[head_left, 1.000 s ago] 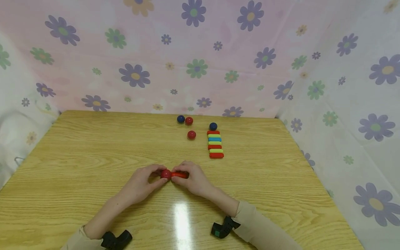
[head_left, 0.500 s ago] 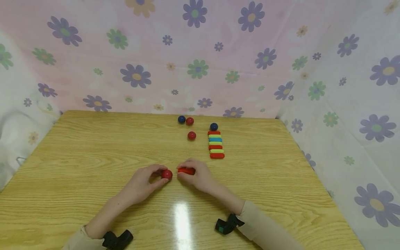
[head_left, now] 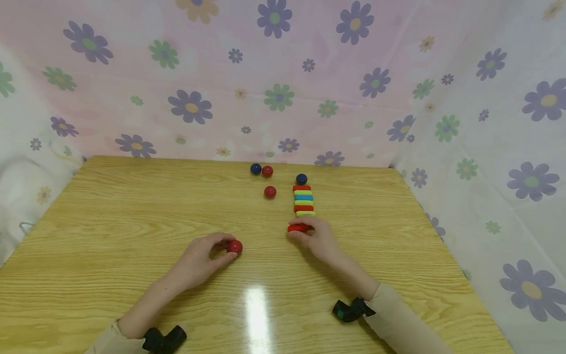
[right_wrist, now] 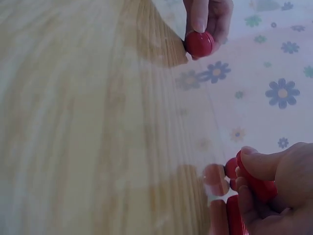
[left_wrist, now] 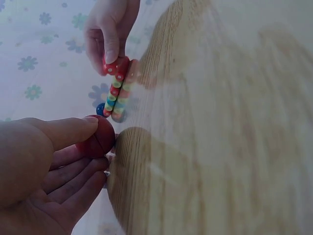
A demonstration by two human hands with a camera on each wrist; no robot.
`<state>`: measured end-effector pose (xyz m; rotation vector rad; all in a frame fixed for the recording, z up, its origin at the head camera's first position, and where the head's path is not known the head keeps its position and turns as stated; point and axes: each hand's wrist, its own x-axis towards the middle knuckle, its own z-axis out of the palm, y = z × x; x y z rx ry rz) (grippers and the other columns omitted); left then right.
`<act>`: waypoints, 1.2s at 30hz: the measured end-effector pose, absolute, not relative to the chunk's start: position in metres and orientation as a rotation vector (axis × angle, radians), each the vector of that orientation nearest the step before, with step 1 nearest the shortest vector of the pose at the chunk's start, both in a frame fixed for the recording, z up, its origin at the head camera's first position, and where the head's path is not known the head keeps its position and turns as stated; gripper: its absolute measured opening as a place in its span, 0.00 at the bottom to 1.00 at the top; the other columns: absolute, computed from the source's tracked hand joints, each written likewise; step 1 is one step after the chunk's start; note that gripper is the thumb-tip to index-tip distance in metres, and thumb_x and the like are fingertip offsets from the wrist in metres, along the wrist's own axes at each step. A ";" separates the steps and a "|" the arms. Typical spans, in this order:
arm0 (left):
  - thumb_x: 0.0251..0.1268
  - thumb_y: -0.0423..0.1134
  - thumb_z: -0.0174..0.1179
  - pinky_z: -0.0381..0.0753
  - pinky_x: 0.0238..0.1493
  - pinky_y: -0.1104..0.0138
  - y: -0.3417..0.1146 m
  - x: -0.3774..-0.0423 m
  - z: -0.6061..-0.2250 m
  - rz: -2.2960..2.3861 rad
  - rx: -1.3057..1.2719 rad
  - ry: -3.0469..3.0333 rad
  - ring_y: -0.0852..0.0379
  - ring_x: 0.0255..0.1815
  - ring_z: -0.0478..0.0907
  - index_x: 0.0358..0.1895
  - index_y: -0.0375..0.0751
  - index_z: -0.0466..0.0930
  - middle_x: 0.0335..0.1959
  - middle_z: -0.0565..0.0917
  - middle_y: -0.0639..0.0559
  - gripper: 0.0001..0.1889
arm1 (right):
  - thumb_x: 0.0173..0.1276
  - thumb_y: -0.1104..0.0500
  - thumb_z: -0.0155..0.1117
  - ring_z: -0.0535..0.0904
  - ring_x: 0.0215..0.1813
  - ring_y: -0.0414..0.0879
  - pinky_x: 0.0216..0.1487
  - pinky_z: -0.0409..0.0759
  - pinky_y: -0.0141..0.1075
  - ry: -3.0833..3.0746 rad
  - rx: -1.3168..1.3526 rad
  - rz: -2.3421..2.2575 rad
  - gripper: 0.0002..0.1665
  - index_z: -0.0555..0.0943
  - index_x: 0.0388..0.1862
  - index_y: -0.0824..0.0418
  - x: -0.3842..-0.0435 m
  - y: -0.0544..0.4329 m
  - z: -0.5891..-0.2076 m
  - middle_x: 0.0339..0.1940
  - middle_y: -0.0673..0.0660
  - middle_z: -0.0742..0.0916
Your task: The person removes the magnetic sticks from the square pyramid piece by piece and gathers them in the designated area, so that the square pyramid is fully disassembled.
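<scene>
My left hand pinches a red ball between thumb and fingers over the middle of the table. In the left wrist view this red ball shows a dark seam line. Farther right, my right hand grips a short red stick at the near end of a row of coloured sticks. The right wrist view has the held red stick tilted, beside another red stick of the row. In the head view my right hand hides that end stick.
A dark blue ball stands at the far end of the row. Toward the table's back edge are another blue ball, a red ball next to it, and a nearer red ball. Flowered cloth rises behind the wooden table.
My right hand has drawn the red stick away from the left hand's red ball and carried it right and slightly back to the row. The left hand has stayed in place.
</scene>
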<state>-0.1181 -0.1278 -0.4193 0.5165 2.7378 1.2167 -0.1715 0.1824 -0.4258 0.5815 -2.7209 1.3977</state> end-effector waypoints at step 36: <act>0.67 0.43 0.66 0.81 0.57 0.53 -0.123 -0.122 -0.420 1.188 0.504 2.770 0.52 0.54 0.83 0.58 0.43 0.81 0.50 0.86 0.52 0.18 | 0.55 0.63 0.79 0.83 0.43 0.52 0.45 0.84 0.35 -2.660 0.337 1.218 0.20 0.83 0.46 0.65 -0.179 0.230 -0.436 0.43 0.59 0.85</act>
